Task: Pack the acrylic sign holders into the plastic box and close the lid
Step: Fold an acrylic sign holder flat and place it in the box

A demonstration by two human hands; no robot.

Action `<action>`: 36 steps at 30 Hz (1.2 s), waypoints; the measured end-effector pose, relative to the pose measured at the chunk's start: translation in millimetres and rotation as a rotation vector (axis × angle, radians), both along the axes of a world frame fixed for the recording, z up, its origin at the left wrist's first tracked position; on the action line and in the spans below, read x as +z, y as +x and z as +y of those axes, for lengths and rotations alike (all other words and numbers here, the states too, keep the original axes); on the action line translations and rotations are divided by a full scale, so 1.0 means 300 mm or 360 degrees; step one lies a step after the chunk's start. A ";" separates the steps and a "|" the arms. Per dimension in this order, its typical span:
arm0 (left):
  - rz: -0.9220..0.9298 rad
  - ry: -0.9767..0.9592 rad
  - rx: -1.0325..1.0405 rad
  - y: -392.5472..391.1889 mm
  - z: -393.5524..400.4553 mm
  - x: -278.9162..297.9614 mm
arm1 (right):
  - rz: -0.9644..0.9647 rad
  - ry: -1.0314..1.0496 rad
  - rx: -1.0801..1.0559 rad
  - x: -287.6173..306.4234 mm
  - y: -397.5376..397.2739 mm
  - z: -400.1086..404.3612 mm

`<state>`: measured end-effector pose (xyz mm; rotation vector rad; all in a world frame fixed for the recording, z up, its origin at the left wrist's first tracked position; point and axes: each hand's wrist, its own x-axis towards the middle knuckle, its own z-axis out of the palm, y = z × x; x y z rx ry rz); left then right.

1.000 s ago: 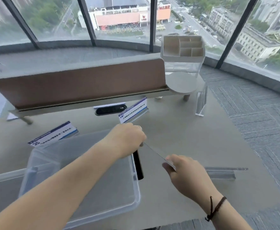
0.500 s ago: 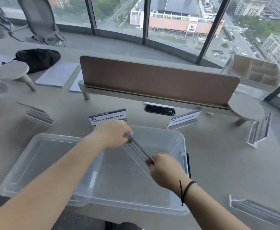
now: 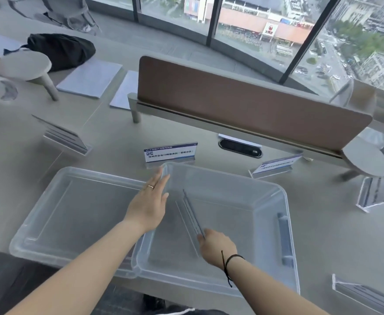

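Note:
A clear plastic box [image 3: 286,214] sits on the desk in front of me, with its clear lid [image 3: 57,214] lying flat to its left. Inside the box, my right hand [image 3: 216,246] pinches the near end of a clear acrylic sign holder [image 3: 192,214] that slants down to the box floor. My left hand [image 3: 150,203] hovers with straight fingers over the box's left wall and holds nothing. Behind the box stand two sign holders with printed cards, one [image 3: 170,152] at the middle and one [image 3: 275,165] to the right. Empty holders lie at far left [image 3: 66,138], right [image 3: 375,192] and near right [image 3: 366,296].
A brown desk divider [image 3: 250,108] runs across behind the box, with a black cable port [image 3: 240,147] below it. Papers [image 3: 89,78], a black bag [image 3: 61,50] and a round stand [image 3: 22,64] are at the back left. The desk's front edge is just below the box.
My left hand has let go of the sign holder and opened. My right hand has lowered the holder deeper into the box.

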<state>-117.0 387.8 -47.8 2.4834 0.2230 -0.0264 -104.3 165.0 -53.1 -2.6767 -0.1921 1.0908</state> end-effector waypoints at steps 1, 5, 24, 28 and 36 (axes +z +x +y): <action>-0.0045 -0.0090 0.0029 -0.001 0.003 -0.004 | 0.0006 -0.0007 0.0002 0.003 -0.003 0.010; -0.0081 -0.0444 0.0180 -0.014 0.015 -0.008 | 0.0037 0.0101 -0.0007 0.004 -0.005 0.062; -0.0040 -0.0424 0.0141 -0.029 0.028 0.000 | 0.0509 0.0461 -0.0464 0.029 -0.085 0.370; -0.0044 -0.0361 0.0158 -0.028 0.028 -0.007 | 0.0532 0.0453 -0.0445 0.030 -0.083 0.366; -0.0075 0.0131 0.0164 -0.021 0.008 0.011 | 0.0448 0.0480 -0.0277 0.028 -0.100 0.315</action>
